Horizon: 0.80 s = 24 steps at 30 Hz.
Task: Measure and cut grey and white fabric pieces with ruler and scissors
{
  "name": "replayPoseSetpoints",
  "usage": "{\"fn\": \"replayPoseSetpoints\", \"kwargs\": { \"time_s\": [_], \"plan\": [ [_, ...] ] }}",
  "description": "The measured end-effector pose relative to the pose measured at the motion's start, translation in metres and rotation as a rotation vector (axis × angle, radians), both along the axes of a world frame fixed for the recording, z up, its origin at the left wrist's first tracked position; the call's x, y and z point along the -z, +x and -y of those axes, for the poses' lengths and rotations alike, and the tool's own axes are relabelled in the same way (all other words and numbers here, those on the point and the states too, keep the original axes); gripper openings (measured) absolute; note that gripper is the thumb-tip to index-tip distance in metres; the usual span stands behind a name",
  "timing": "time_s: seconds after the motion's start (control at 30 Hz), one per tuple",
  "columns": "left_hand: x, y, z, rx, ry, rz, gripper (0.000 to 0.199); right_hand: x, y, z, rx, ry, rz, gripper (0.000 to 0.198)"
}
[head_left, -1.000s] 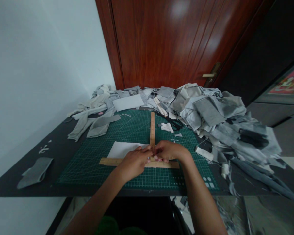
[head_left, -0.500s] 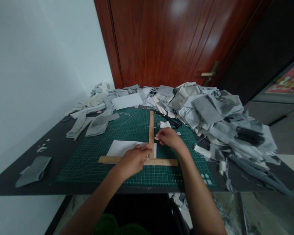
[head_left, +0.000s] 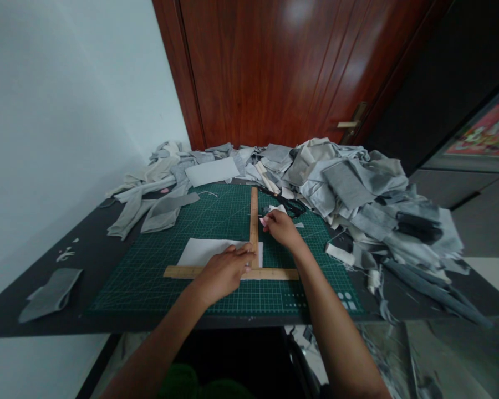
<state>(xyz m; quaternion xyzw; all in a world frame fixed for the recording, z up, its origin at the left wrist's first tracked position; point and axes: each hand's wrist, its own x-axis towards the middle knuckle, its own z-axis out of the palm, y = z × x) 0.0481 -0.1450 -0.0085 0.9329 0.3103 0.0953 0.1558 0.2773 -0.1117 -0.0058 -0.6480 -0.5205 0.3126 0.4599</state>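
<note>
The left hand [head_left: 224, 270] lies palm down, its fingers stretched out nearly flat and close together, gripping nothing; their tips rest at the join of two wooden rulers. The crosswise ruler [head_left: 274, 274] runs beneath this hand, and the lengthwise ruler [head_left: 254, 216] extends from its middle toward the door [head_left: 266, 72]. Whether the two are fixed together cannot be told.

A white sheet [head_left: 202, 250] lies under both rulers, mostly beyond and to the left of the left fingers, with a narrow strip showing right of the lengthwise ruler.

The right hand [head_left: 281, 227] is just right of that ruler, its fingers pinched shut on a small pale piece [head_left: 263, 221], too small to identify, which pokes out at the fingertips toward the ruler. Black-handled scissors [head_left: 294, 207] and a white scrap [head_left: 278, 208] lie just beyond this hand on the green cutting mat [head_left: 149, 280], which covers the worktop's [head_left: 95, 233] middle.
</note>
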Motion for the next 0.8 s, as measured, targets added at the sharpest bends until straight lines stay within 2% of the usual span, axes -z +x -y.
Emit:
{"fn": "replayPoseSetpoints", "kwargs": {
  "time_s": [0.13, 0.27, 0.43, 0.53, 0.63, 0.8],
  "plan": [
    [-0.001, 0.000, 0.000, 0.001, -0.006, -0.011, 0.044, 0.004, -0.005, -0.010, 0.038, 0.003, -0.180, 0.014],
    [0.000, -0.001, -0.001, 0.004, -0.001, -0.014, 0.045, 0.002, -0.012, -0.014, 0.008, -0.050, -0.343, 0.013],
    [0.002, -0.001, -0.001, 0.023, 0.012, -0.017, 0.039, 0.003, -0.023, -0.016, -0.020, -0.091, -0.355, 0.027],
    [0.001, 0.000, 0.001, 0.022, 0.017, -0.009, 0.041, 0.004, -0.028, -0.014, 0.005, -0.069, -0.234, 0.039],
    [-0.002, 0.000, 0.004, -0.012, 0.019, -0.009, 0.045, 0.001, -0.031, -0.006, 0.032, -0.038, -0.070, 0.042],
    [-0.005, 0.001, 0.011, -0.127, 0.018, -0.038, 0.037, -0.005, -0.037, 0.009, 0.060, -0.117, 0.569, 0.041]
  ]
}}
